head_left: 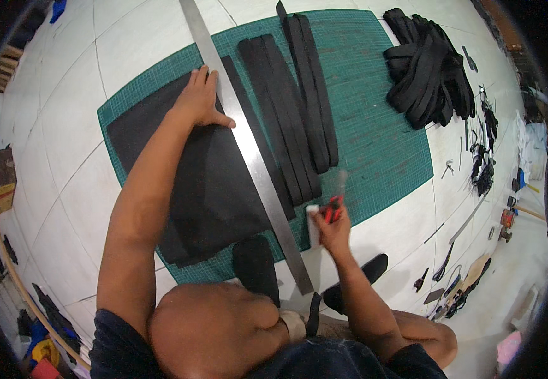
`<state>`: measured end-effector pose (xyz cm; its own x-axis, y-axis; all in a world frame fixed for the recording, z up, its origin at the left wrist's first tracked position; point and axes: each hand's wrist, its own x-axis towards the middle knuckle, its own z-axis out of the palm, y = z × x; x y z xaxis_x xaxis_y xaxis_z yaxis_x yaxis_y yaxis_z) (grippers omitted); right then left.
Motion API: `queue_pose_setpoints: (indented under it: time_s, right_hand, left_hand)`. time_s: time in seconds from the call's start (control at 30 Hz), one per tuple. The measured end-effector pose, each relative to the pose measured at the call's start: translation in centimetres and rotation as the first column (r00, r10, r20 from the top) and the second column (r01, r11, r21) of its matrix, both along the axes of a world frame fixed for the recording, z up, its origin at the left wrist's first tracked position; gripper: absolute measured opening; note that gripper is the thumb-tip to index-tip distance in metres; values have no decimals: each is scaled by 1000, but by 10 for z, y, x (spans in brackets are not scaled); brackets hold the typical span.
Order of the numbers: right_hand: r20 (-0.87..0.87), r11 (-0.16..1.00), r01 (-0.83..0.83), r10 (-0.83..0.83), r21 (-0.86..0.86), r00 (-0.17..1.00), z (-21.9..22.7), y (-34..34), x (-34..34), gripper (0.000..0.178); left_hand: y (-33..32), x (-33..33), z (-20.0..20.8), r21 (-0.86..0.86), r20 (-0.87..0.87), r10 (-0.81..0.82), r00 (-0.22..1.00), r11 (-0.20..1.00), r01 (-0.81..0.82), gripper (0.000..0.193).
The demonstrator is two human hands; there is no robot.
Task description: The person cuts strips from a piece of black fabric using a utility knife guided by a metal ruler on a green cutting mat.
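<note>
My left hand (pixel 199 101) lies with fingers spread across the upper part of a long steel ruler (pixel 249 142) and the black fabric (pixel 214 183) beside it. The ruler runs slantwise over the fabric, leaving a narrow dark strip along its right side. My right hand (pixel 334 230) is closed round a red and black utility knife (pixel 333 210), held above the near edge of the mat. Its tip is pale and blurred. A small white piece (pixel 312 209) shows at the same hand; whether the fingers grip it is unclear.
Under the fabric lies a green cutting mat (pixel 381 151). Folded black strips (pixel 277 117) rest right of the ruler, with more strips (pixel 312 88) alongside. A heap of black strips (pixel 428 69) sits at the mat's far right corner. Scraps and small tools (pixel 483 158) litter the right floor.
</note>
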<state>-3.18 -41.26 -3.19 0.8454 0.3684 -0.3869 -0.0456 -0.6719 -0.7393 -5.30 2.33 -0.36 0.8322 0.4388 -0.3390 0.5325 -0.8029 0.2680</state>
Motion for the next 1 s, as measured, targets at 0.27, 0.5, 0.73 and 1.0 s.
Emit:
queue_pose_setpoints:
  time_s: [0.27, 0.5, 0.73, 1.0]
  right_hand:
    - [75, 971, 235, -232, -42, 970, 64, 61, 77, 39]
    - [100, 863, -450, 480, -229, 871, 60, 195, 74, 32]
    - [86, 751, -579, 631, -317, 771, 44, 311, 82, 35]
    - [119, 753, -589, 640, -294, 759, 42, 338, 80, 34]
  left_hand:
    - [-4, 8, 13, 169, -209, -76, 975, 979, 113, 142]
    - [-22, 18, 18, 268, -306, -72, 949, 950, 158, 147]
    - [-21, 18, 14, 220, -269, -65, 961, 967, 126, 148]
    - [-18, 9, 13, 211, -235, -67, 970, 970, 118, 148]
